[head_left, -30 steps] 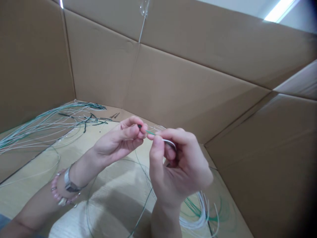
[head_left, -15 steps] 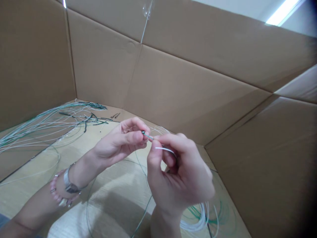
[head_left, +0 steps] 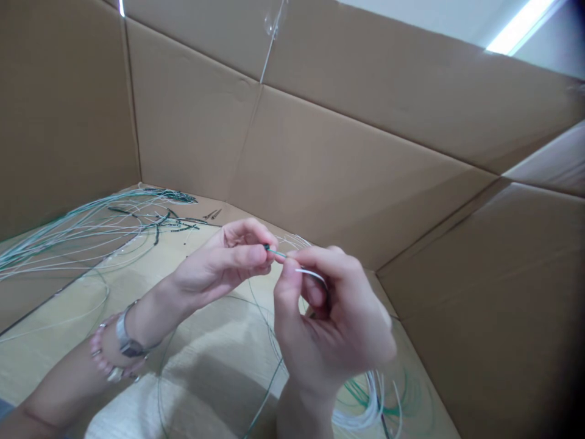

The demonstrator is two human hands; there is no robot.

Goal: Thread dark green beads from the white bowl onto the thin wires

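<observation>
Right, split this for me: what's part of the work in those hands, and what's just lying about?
In use: left hand, pinching the dark tip of a thin green wire; right hand, holding that wire and a white wire.

Lying about: loose wire bundle, short dark pieces, white-and-green wire coil, cardboard walls.

Open air above the hands, cardboard on the far sides.

Free passage over left hand [head_left: 219,259] and right hand [head_left: 333,323] up to the cardboard wall [head_left: 356,171]; low down, loose wires [head_left: 77,238] across the worktop [head_left: 201,341] and a wire coil [head_left: 365,414] in the way, thin strands hard to make out.
</observation>
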